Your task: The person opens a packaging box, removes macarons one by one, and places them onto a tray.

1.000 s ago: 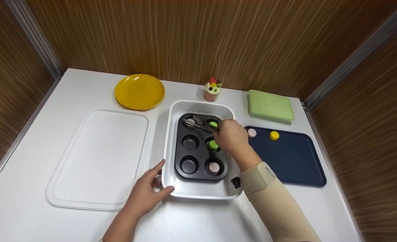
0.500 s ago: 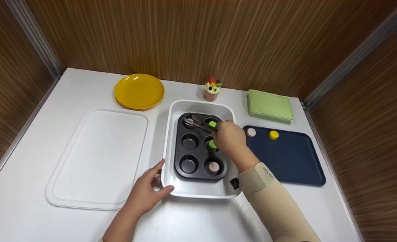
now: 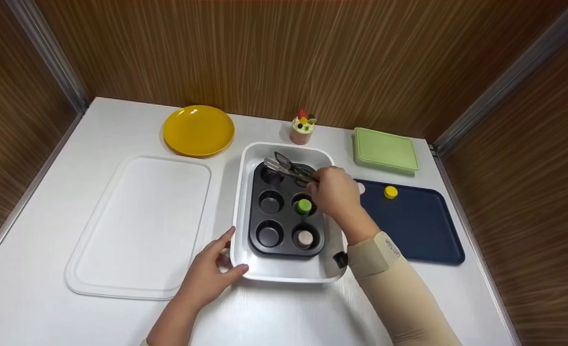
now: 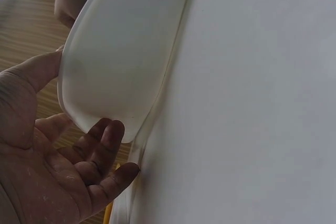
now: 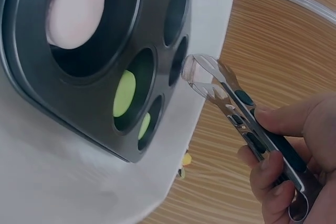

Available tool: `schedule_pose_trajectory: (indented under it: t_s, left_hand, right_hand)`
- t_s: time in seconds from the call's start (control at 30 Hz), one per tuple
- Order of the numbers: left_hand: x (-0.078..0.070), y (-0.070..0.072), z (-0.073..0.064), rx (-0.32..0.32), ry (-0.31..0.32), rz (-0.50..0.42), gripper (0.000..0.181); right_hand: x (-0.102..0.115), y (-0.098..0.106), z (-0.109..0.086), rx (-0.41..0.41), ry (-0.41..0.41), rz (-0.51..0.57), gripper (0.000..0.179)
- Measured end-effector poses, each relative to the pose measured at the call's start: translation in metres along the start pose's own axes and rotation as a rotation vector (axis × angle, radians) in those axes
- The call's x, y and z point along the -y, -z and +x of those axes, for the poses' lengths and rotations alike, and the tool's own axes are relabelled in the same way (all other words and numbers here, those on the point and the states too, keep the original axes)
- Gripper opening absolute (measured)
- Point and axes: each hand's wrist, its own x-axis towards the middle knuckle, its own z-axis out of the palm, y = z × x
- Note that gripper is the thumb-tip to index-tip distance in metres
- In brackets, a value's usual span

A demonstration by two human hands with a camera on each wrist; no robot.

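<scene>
Tongs (image 5: 252,124) reach over the far-left corner of the muffin tin (image 3: 287,216), their arms squeezed between the thumb and curled fingers of the right hand (image 3: 334,190). A pale piece (image 5: 189,69) seems to be pinched between their tips, close to the tin's far-left cup. Even pressure should serve best: too loose and it may drop, too hard and a smooth, rounded side could squirt out. Sideways moves look safest with the tips well clear of the tin, sparing the green piece (image 3: 304,206) in its middle-right cup. By the tin's near-left corner, the left hand (image 3: 209,269) is spread against the white tub (image 3: 279,279) around it, thumb on the rim; light bracing there should prevent sliding.
</scene>
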Motion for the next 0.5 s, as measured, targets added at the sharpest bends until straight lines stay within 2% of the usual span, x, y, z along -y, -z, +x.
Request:
schedule_pose_trajectory:
  t_s: [0.13, 0.33, 0.5]
  left_hand:
    - [0.001, 0.0, 0.0, 0.002, -0.009, 0.005, 0.087]
    - [0.001, 0.001, 0.0, -0.011, -0.004, 0.012, 0.087]
    - [0.001, 0.001, 0.0, -0.006, -0.017, 0.021, 0.087]
  right_hand:
    - [-0.006, 0.009, -0.005, -0.035, -0.007, 0.021, 0.013]
    - [-0.021, 0.024, -0.009, -0.094, 0.014, 0.068, 0.013]
    - [-0.042, 0.04, -0.017, -0.147, -0.026, 0.076, 0.013]
